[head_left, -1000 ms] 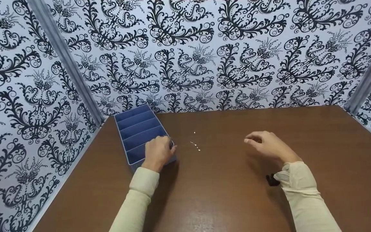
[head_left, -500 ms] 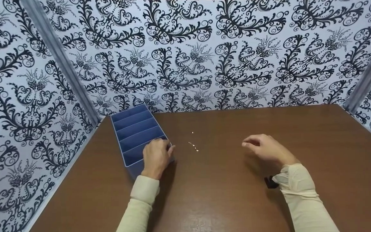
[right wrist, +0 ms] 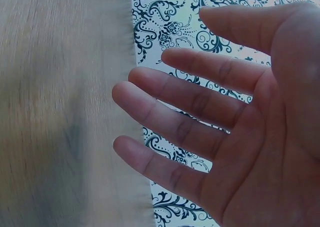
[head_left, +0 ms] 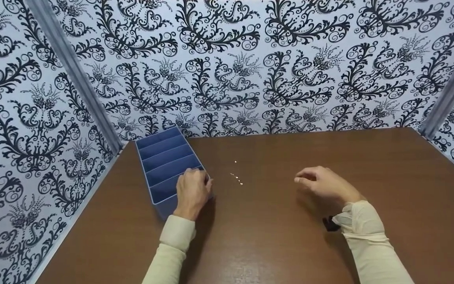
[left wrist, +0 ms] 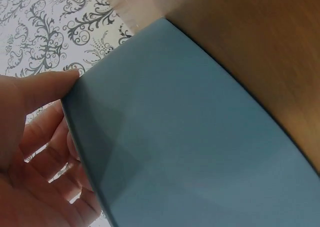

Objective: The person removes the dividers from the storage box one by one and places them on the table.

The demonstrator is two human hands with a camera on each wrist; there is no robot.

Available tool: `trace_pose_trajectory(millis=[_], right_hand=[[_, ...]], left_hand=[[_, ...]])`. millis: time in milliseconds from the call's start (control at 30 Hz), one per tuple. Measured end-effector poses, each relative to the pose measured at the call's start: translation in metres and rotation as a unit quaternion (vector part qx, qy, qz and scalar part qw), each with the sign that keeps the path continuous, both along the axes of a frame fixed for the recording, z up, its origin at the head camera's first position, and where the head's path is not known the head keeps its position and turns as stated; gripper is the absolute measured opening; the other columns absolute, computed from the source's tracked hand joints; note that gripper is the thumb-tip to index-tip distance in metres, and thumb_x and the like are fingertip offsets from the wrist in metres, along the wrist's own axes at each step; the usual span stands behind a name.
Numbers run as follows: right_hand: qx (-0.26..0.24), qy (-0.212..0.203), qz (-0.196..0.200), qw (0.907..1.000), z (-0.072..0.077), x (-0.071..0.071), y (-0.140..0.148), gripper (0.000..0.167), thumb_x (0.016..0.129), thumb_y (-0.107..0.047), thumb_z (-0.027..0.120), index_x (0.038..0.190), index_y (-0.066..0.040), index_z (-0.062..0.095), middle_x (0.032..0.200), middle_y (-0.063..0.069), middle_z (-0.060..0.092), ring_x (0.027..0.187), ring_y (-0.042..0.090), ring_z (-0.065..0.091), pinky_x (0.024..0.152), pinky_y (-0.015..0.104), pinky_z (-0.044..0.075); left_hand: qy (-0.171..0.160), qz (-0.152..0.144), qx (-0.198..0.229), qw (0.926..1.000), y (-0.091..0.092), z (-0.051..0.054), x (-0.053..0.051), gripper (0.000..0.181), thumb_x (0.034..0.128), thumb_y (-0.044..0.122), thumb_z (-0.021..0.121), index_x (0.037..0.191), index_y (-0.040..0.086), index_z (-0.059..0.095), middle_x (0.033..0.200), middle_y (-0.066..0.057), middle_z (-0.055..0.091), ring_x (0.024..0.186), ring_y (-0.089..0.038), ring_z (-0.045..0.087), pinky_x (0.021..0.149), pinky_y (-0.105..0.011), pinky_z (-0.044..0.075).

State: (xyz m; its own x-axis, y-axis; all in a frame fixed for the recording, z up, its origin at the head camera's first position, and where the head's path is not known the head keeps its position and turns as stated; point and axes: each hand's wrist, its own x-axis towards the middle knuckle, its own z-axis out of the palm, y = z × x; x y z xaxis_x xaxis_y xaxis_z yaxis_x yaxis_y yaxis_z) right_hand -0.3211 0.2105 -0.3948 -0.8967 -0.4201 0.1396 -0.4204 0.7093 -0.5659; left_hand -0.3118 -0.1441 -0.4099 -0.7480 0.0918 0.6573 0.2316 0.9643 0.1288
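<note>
A blue divided box (head_left: 165, 189) with several compartments stands at the left of the table, set at a slant. My left hand (head_left: 192, 191) grips the rim at its near right corner. In the left wrist view the thumb (left wrist: 47, 89) lies outside a plain blue wall (left wrist: 185, 132) and the fingers reach behind its edge. My right hand (head_left: 324, 183) hovers over the table at the right, holding nothing. The right wrist view shows its fingers (right wrist: 165, 107) loosely extended and spread, the palm bare.
The brown wooden table (head_left: 266, 228) meets patterned black-and-white walls (head_left: 227, 71) at the back and sides. Small bright specks (head_left: 237, 178) show on the tabletop right of the box. A black device (head_left: 330, 224) is at the right wrist.
The head view has shifted slightly. My right hand has sunk a little and moved slightly left. The left hand keeps its grip on the box, which stays in about the same place.
</note>
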Motion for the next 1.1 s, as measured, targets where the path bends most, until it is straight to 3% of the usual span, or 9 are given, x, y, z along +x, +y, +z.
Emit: trace_pose_trajectory(millis=[200, 433, 667, 933, 1100], right_hand=[[-0.006, -0.009, 0.014, 0.9998, 0.002, 0.002, 0.0, 0.028, 0.099, -0.028, 0.059, 0.113, -0.007, 0.071, 0.11, 0.009, 0.07, 0.106, 0.028, 0.063, 0.093, 0.049, 0.048], [0.0, -0.012, 0.009, 0.9999, 0.002, 0.002, 0.0, 0.028, 0.098, -0.027, 0.06, 0.113, -0.007, 0.071, 0.111, 0.009, 0.07, 0.106, 0.029, 0.064, 0.095, 0.051, 0.047], [0.001, -0.021, 0.004, 0.9998, 0.001, 0.003, 0.001, 0.027, 0.098, -0.026, 0.06, 0.113, -0.007, 0.071, 0.111, 0.009, 0.07, 0.106, 0.028, 0.064, 0.094, 0.051, 0.047], [0.002, -0.018, 0.015, 0.9997, 0.001, 0.004, 0.001, 0.028, 0.098, -0.026, 0.06, 0.113, -0.006, 0.071, 0.109, 0.008, 0.07, 0.105, 0.028, 0.064, 0.094, 0.049, 0.048], [0.01, -0.018, 0.019, 0.9996, 0.002, 0.004, 0.001, 0.029, 0.098, -0.028, 0.059, 0.113, -0.005, 0.071, 0.107, 0.007, 0.07, 0.1, 0.024, 0.064, 0.09, 0.046, 0.049]], left_hand=[[0.01, -0.013, -0.016, 0.9997, 0.001, 0.001, 0.003, 0.017, 0.0754, 0.015, 0.083, 0.065, 0.009, 0.072, 0.065, -0.007, 0.064, 0.066, -0.029, 0.061, 0.061, -0.043, 0.048], [-0.037, -0.036, 0.006, 0.9986, 0.007, 0.01, 0.012, 0.013, 0.0768, 0.013, 0.082, 0.068, 0.009, 0.074, 0.068, -0.006, 0.066, 0.068, -0.027, 0.062, 0.064, -0.042, 0.049], [-0.087, -0.065, 0.019, 0.994, 0.018, 0.015, 0.02, 0.013, 0.079, 0.016, 0.081, 0.068, 0.012, 0.076, 0.067, -0.003, 0.065, 0.065, -0.023, 0.061, 0.06, -0.037, 0.049], [-0.099, -0.121, 0.018, 0.9876, 0.029, 0.017, 0.026, 0.021, 0.0777, 0.015, 0.083, 0.06, 0.013, 0.071, 0.06, 0.0, 0.063, 0.054, -0.015, 0.055, 0.051, -0.029, 0.045], [-0.08, -0.173, 0.007, 0.9816, 0.035, 0.017, 0.029, 0.018, 0.0754, 0.012, 0.084, 0.061, 0.013, 0.073, 0.058, 0.001, 0.065, 0.054, -0.014, 0.057, 0.053, -0.03, 0.048]])
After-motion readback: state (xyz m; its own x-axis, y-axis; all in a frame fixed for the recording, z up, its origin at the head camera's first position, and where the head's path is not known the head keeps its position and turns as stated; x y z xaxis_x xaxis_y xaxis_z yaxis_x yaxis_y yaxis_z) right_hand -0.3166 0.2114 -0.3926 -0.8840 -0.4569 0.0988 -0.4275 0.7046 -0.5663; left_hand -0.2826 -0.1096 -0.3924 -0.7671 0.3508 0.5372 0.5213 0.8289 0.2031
